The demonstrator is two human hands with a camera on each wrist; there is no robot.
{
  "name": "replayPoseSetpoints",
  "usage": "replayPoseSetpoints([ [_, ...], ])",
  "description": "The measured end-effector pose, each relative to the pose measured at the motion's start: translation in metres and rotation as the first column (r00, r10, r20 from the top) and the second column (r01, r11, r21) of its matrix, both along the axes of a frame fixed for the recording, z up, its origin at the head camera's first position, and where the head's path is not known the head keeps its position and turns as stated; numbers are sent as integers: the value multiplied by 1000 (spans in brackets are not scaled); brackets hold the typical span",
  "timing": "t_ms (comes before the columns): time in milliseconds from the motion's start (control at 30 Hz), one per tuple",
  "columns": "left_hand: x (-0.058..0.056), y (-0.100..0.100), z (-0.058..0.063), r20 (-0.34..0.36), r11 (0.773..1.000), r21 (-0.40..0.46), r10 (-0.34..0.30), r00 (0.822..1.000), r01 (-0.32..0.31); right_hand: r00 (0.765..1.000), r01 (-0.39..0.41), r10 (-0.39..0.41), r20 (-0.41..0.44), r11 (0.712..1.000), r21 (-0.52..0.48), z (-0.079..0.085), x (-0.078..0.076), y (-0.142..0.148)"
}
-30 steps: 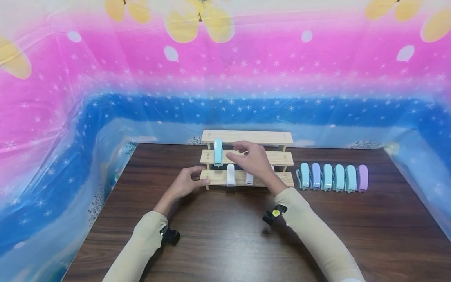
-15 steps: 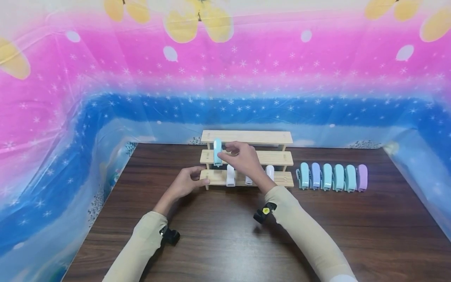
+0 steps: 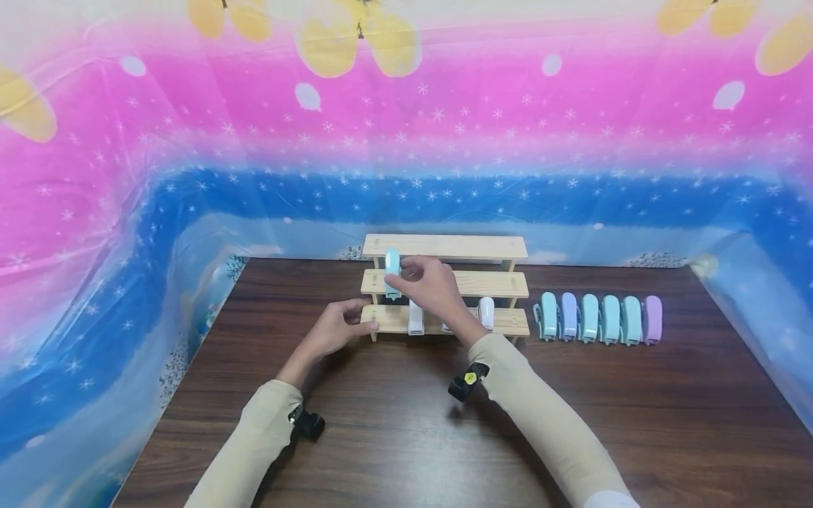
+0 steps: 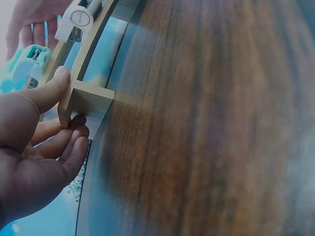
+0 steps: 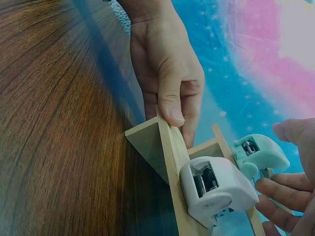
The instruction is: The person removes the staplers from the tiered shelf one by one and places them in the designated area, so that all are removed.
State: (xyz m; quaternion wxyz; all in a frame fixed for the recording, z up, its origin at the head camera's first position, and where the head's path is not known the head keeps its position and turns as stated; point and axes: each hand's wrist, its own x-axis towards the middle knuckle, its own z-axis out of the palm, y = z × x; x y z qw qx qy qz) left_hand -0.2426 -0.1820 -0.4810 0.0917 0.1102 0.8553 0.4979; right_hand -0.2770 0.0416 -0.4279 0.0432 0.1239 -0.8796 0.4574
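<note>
A three-tier wooden display rack (image 3: 444, 245) stands at the back of the table. My left hand (image 3: 333, 329) grips the left end of its lowest shelf, thumb on top and fingers underneath, as the left wrist view shows. On the middle shelf, near the left, a mint stapler (image 3: 392, 271) stands upright. My right hand (image 3: 432, 286) is beside this stapler, its thumb and fingers spread around it; firm contact cannot be made out. The lowest shelf carries a white stapler (image 3: 416, 319), another white one mostly behind my right wrist, and a third white stapler (image 3: 485, 312) further right.
To the right of the rack, several staplers stand in a row: mint ones (image 3: 589, 319), a periwinkle one (image 3: 569, 317) and a purple one (image 3: 652, 319). The dark wood table (image 3: 394, 437) extends toward me. A patterned cloth (image 3: 406, 197) hangs behind.
My right hand has moved left along the rack, up to the mint stapler, and the right-hand white stapler has come into fuller view. My left hand keeps its grip on the shelf.
</note>
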Motion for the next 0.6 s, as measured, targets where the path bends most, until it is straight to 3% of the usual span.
replayPoseSetpoints([
  [600, -1, -2, -2, -8, 1000, -22, 5, 1000, -5, 1000, 29, -29, 9, 999, 13, -2, 0, -7],
])
